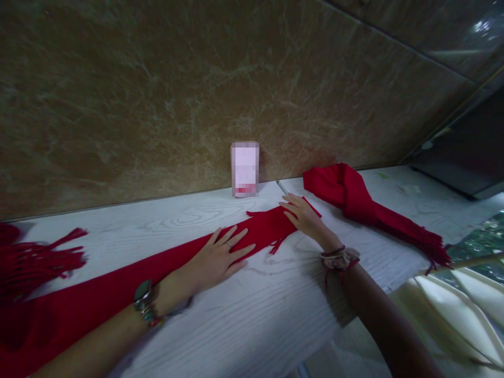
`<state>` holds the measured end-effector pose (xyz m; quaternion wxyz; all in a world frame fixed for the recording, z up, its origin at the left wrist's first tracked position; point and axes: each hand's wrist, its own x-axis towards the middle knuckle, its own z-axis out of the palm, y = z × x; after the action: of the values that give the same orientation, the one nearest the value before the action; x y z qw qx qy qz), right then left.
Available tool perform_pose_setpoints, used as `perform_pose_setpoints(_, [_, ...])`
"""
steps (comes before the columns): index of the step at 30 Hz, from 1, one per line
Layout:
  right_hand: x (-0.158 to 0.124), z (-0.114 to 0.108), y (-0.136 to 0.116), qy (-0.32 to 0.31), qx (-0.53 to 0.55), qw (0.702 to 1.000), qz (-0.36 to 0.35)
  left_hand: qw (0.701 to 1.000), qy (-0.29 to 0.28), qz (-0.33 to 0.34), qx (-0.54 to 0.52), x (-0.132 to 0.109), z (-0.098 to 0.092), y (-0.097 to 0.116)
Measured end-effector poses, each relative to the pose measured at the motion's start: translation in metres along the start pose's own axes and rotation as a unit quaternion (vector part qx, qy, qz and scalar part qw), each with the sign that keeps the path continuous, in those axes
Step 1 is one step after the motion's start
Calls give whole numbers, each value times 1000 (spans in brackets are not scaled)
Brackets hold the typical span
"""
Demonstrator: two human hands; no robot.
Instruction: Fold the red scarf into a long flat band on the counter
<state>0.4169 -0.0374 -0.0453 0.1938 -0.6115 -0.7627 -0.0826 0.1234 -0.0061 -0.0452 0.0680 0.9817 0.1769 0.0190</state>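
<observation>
A long red scarf (126, 281) lies stretched across the white tabletop from the lower left to the middle. My left hand (216, 260) rests on it palm down, fingers spread, with a ring on one finger and a watch at the wrist. Over the scarf's right end lies my right hand (305, 218), fingers outstretched and flat. Red fringe strands poke out on both sides of the cloth between and below the hands. Neither hand grips the fabric. To the right of my right hand is a second red fringed scarf (350, 197), folded over on itself.
A phone (245, 165) with a blurred screen leans against the brown marbled wall (157, 105). Red fringed cloth (43, 260) lies at the far left. The white table (236, 325) has a front edge at lower right, near pale chair-like shapes (460, 315). A dark box-like object (468, 142) stands at right.
</observation>
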Motion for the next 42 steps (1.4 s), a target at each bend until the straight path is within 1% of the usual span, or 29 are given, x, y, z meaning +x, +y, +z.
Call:
perform_pose_setpoints(3, [0, -10, -35, -47, 48, 991, -113, 999, 36, -14, 12, -2, 1, 3])
perform_pose_setpoints(5, [0, -14, -54, -70, 57, 983, -160, 998, 47, -37, 23, -2, -4, 6])
perform_pose_setpoints(6, [0, -15, -61, -75, 54, 980, -175, 997, 44, -50, 27, -1, -7, 9])
perform_pose_setpoints(9, [0, -16, -70, -76, 30, 975, -208, 997, 11, -68, 34, -2, -13, 15])
perform_pose_setpoints(11, [-1, -17, -70, -85, 11, 970, -226, 997, 2, -67, 32, -6, -11, 17])
perform_pose_setpoints(13, [-2, -16, -69, -100, -2, 967, -235, 997, 0, -68, 29, -11, -5, 15])
perform_pose_setpoints(16, [-4, -14, -66, -110, 0, 967, -228, 996, -33, -82, 20, -19, 4, 10])
perform_pose_setpoints(18, [-5, -13, -64, -111, 29, 970, -214, 995, -49, -91, 7, -22, 5, 7])
perform_pose_setpoints(21, [-5, -14, -61, -104, 98, 976, -162, 995, -40, -93, -13, -23, 1, 6])
perform_pose_setpoints(23, [-5, -17, -58, -105, 132, 977, -127, 996, -36, -79, -21, -24, -2, 9])
perform_pose_setpoints(24, [-5, -18, -58, -111, 144, 976, -119, 996, -43, -68, -26, -24, -3, 10])
perform_pose_setpoints(28, [-4, -21, -57, -136, 168, 968, -129, 992, -105, -43, -51, -27, -4, 16])
perform_pose_setpoints(30, [-4, -21, -57, -144, 167, 966, -135, 990, -120, -36, -63, -29, -5, 16])
perform_pose_setpoints(33, [-4, -22, -57, -154, 157, 965, -145, 989, -119, -17, -80, -30, -8, 16])
perform_pose_setpoints(36, [-5, -22, -60, -152, 143, 966, -151, 990, -113, -21, -81, -30, -13, 15])
perform_pose_setpoints(39, [-5, -19, -69, -120, 128, 976, -131, 991, -97, -39, -78, -28, -16, 13])
perform_pose_setpoints(42, [-5, -8, -80, -86, 100, 987, -93, 993, -79, -37, -75, -27, -14, 8])
